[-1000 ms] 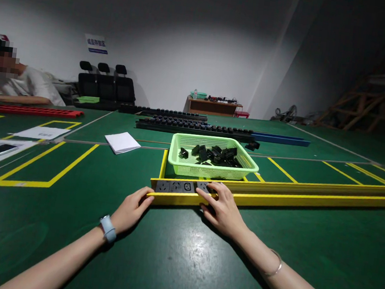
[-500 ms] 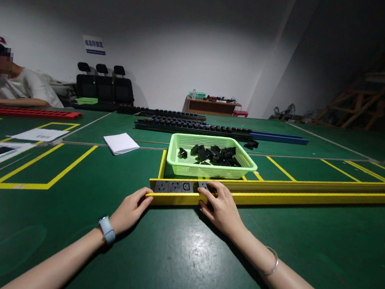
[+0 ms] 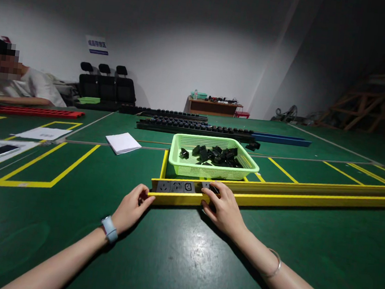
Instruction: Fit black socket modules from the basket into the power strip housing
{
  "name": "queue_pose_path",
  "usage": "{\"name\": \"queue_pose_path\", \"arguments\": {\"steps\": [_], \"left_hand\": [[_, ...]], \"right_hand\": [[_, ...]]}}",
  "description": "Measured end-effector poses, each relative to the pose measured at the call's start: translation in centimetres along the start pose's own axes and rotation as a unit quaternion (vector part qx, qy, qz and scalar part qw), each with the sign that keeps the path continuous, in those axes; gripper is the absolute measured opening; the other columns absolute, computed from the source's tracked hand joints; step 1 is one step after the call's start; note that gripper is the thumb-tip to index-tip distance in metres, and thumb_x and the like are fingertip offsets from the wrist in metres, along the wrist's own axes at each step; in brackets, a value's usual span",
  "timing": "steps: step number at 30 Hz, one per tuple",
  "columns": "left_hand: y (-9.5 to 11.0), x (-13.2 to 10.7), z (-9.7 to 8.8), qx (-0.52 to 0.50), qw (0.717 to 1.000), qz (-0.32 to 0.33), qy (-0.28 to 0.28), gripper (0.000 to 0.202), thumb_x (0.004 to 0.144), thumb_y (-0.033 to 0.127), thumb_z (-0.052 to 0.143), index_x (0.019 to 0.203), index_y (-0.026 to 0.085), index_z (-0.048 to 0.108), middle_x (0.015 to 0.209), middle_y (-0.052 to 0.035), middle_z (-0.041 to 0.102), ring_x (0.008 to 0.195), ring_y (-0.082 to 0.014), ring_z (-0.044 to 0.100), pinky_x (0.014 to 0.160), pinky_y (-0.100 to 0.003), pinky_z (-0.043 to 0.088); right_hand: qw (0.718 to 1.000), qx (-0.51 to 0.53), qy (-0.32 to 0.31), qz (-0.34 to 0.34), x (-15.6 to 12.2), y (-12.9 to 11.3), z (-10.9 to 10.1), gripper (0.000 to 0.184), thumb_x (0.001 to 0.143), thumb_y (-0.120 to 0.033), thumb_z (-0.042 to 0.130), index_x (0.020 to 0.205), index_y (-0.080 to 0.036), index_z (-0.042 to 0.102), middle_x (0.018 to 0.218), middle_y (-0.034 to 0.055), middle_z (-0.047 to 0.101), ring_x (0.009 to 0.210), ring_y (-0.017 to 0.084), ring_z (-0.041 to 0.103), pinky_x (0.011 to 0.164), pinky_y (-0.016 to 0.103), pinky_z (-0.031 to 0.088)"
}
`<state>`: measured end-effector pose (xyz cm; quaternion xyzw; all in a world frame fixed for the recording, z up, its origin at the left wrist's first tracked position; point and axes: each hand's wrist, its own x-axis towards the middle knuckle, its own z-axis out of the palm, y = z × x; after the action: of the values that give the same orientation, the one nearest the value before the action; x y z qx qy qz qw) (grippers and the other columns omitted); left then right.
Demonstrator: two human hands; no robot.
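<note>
A long yellow channel lies across the table before me. Three black socket modules sit side by side in its left end. My left hand pinches the channel's left end between thumb and fingers. Further right, my right hand reaches over the front wall, fingers closed on another black socket module inside the channel. A gap separates that piece from the other three. My fingers partly cover it. Right behind the channel stands a light green basket with several black modules in it.
White folded paper lies left of the basket. Dark rails filled with black parts and a blue rail lie farther back. A co-worker leans over a red rail at far left. Yellow tape marks the green tabletop.
The whole view has shifted slightly. My left fingers have curled a little more at the channel's end. My right hand stays at the same module, which still sits apart from the other three.
</note>
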<state>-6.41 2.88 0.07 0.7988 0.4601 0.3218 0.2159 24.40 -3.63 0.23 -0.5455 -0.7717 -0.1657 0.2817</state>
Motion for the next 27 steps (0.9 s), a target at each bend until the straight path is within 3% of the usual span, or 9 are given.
{"name": "queue_pose_path", "arguments": {"steps": [3, 10, 21, 27], "left_hand": [[-0.35, -0.16, 0.24, 0.053, 0.998, 0.006, 0.034, 0.030, 0.090, 0.048, 0.045, 0.076, 0.022, 0.043, 0.071, 0.0019, 0.049, 0.064, -0.0156, 0.051, 0.062, -0.026, 0.039], [-0.21, -0.65, 0.38, 0.158, 0.987, 0.006, -0.037, 0.037, 0.097, 0.043, 0.030, 0.079, 0.022, 0.055, 0.081, -0.0034, 0.063, 0.076, -0.0192, 0.061, 0.067, -0.028, 0.040], [-0.20, -0.61, 0.16, 0.134, 0.989, 0.019, -0.066, 0.036, 0.098, 0.040, 0.025, 0.079, 0.022, 0.049, 0.082, -0.0033, 0.061, 0.076, -0.0190, 0.059, 0.067, -0.029, 0.041], [0.09, -0.35, 0.48, 0.117, 0.989, 0.028, -0.090, 0.035, 0.098, 0.040, 0.024, 0.078, 0.023, 0.046, 0.081, -0.0009, 0.057, 0.076, -0.0174, 0.057, 0.067, -0.028, 0.039]], "right_hand": [[1.000, 0.000, 0.000, -0.002, 0.02, 0.02, -0.01, 0.034, 0.086, -0.029, 0.054, 0.119, -0.021, 0.056, 0.124, 0.0122, 0.047, 0.118, 0.028, 0.043, 0.101, 0.046, 0.040], [1.000, 0.001, 0.005, -0.005, 0.00, 0.03, -0.07, 0.034, 0.085, -0.027, 0.055, 0.119, -0.022, 0.056, 0.124, 0.0124, 0.048, 0.118, 0.028, 0.044, 0.100, 0.047, 0.041], [1.000, 0.014, 0.016, -0.012, 0.12, -0.18, 0.04, 0.036, 0.085, -0.028, 0.054, 0.121, -0.020, 0.055, 0.127, 0.0133, 0.049, 0.120, 0.030, 0.045, 0.101, 0.052, 0.040], [0.996, 0.031, -0.004, -0.080, 0.50, -0.73, -0.09, 0.047, 0.087, -0.025, 0.051, 0.133, -0.019, 0.044, 0.135, 0.0115, 0.050, 0.128, 0.026, 0.042, 0.108, 0.051, 0.035]]}}
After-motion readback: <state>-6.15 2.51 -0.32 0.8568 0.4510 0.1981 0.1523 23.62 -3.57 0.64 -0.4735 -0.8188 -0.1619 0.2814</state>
